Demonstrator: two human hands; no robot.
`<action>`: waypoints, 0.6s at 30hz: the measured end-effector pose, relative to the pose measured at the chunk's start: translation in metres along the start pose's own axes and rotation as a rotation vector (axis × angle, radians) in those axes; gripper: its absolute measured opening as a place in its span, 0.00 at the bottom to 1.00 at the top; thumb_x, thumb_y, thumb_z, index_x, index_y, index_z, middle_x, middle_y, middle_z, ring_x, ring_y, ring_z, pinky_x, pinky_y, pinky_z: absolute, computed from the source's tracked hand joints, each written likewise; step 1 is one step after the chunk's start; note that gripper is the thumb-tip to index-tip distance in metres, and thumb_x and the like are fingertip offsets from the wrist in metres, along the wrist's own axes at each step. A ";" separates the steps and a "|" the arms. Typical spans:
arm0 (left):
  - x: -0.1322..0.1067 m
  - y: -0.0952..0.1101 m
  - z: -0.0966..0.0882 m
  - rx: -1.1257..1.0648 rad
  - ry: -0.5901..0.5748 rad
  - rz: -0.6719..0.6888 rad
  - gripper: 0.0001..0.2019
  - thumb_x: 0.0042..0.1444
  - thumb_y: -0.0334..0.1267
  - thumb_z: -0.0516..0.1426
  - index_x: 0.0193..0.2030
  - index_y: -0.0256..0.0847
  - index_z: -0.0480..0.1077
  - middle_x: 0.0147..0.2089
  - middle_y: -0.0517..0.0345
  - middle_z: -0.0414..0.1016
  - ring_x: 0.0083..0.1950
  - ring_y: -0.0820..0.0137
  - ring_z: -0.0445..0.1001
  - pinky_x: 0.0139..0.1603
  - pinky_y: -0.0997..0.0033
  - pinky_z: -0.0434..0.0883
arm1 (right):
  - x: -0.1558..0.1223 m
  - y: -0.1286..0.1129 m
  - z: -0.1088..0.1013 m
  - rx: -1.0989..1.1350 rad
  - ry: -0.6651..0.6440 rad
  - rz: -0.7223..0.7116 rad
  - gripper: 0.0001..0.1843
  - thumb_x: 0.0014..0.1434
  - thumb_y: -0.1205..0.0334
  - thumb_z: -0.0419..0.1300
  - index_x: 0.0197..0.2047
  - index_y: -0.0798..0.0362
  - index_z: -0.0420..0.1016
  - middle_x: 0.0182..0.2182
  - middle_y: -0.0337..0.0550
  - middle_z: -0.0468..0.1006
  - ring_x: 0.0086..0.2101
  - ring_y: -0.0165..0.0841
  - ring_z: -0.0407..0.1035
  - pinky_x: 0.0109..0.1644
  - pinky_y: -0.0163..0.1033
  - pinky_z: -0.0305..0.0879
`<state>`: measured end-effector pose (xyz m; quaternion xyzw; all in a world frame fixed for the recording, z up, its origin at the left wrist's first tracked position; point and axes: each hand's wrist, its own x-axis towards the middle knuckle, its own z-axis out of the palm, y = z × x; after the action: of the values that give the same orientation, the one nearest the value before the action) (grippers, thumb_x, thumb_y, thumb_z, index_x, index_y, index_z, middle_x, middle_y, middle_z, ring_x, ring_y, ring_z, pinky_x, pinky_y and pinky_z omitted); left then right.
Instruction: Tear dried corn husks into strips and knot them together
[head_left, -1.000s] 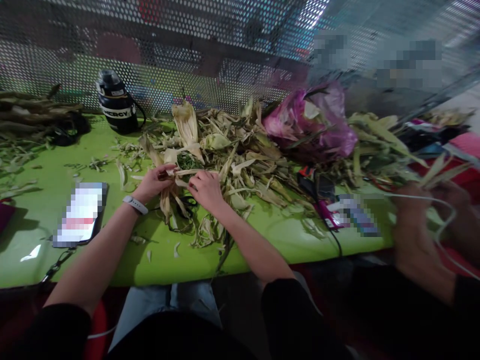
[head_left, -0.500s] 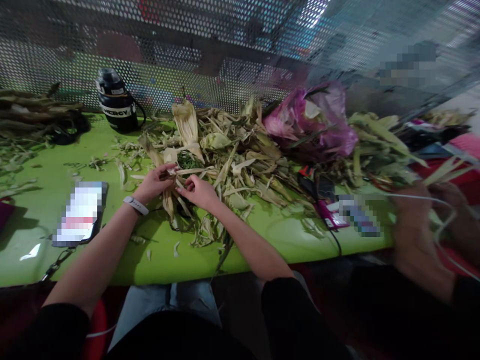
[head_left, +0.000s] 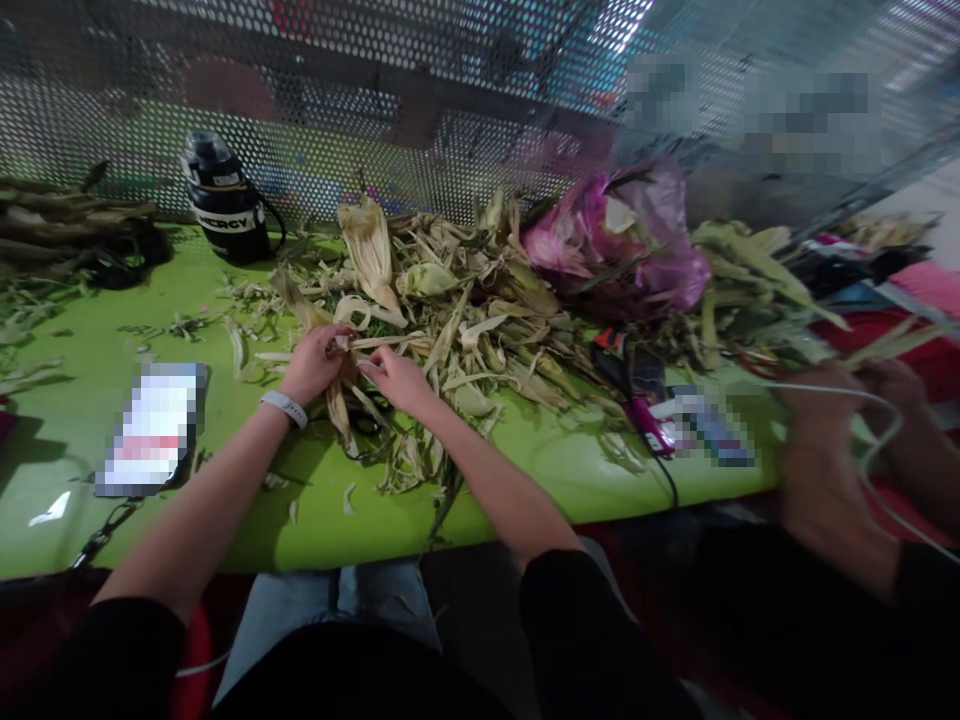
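Pale, dry corn husks (head_left: pixel 341 395) hang in a bunch between my hands above the green table. My left hand (head_left: pixel 315 360), with a light band on its wrist, is closed around the upper part of this bunch. Just to the right, my right hand (head_left: pixel 399 380) pinches at a thin husk strip, thumb and forefinger together. The fingertips of both hands nearly meet, and they partly hide what lies between them. Behind them a large opened husk (head_left: pixel 367 255) leans on a heap of loose husks (head_left: pixel 517 345).
A dark jug (head_left: pixel 229 205) stands at the back left. A phone (head_left: pixel 154 425) lies left of my arm. Beyond the husk heap is a pink plastic bag (head_left: pixel 622 240). Scissors (head_left: pixel 619 360) and a cable lie to the right, near a co-worker's hands (head_left: pixel 825 390). A perforated metal screen (head_left: pixel 420 110) rises behind.
My left hand has turned a little, its fingers curling further over the husks. A pale strip above the hands now forms a loop. The view has shifted slightly.
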<state>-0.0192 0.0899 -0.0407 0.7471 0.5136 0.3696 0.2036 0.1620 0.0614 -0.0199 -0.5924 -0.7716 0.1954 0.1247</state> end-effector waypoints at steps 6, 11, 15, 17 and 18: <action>0.008 0.002 0.001 -0.038 0.020 -0.078 0.20 0.47 0.32 0.56 0.48 0.34 0.76 0.43 0.48 0.78 0.44 0.59 0.74 0.53 0.60 0.68 | -0.011 -0.007 -0.004 0.015 -0.016 -0.074 0.11 0.65 0.57 0.55 0.34 0.51 0.75 0.32 0.45 0.80 0.35 0.37 0.73 0.34 0.36 0.56; 0.025 -0.003 0.000 0.001 0.083 -0.136 0.18 0.44 0.32 0.57 0.44 0.35 0.77 0.40 0.49 0.77 0.42 0.59 0.73 0.51 0.63 0.67 | -0.018 -0.002 -0.019 0.617 0.033 -0.095 0.17 0.62 0.47 0.56 0.34 0.52 0.74 0.26 0.37 0.74 0.26 0.28 0.66 0.31 0.33 0.58; 0.035 0.006 -0.015 0.030 0.117 -0.215 0.21 0.46 0.39 0.60 0.48 0.33 0.76 0.34 0.52 0.75 0.35 0.63 0.70 0.40 0.66 0.67 | -0.005 0.017 -0.031 1.155 -0.040 -0.022 0.19 0.55 0.42 0.61 0.35 0.51 0.75 0.23 0.34 0.71 0.21 0.25 0.60 0.27 0.33 0.60; 0.035 0.022 -0.027 -0.014 0.110 -0.279 0.22 0.45 0.42 0.62 0.47 0.33 0.76 0.31 0.55 0.75 0.32 0.67 0.69 0.36 0.69 0.65 | -0.002 0.022 -0.035 1.270 -0.079 -0.040 0.18 0.52 0.44 0.65 0.35 0.51 0.75 0.24 0.33 0.72 0.24 0.25 0.65 0.32 0.33 0.65; 0.032 0.031 -0.035 -0.044 0.131 -0.278 0.21 0.47 0.45 0.61 0.46 0.33 0.77 0.31 0.55 0.75 0.32 0.68 0.69 0.35 0.70 0.64 | -0.001 0.023 -0.037 1.286 -0.078 -0.065 0.18 0.51 0.46 0.66 0.36 0.51 0.76 0.25 0.34 0.73 0.27 0.26 0.68 0.35 0.33 0.67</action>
<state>-0.0202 0.1048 0.0137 0.6382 0.6162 0.3970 0.2353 0.1981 0.0709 0.0027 -0.3684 -0.5219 0.6362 0.4327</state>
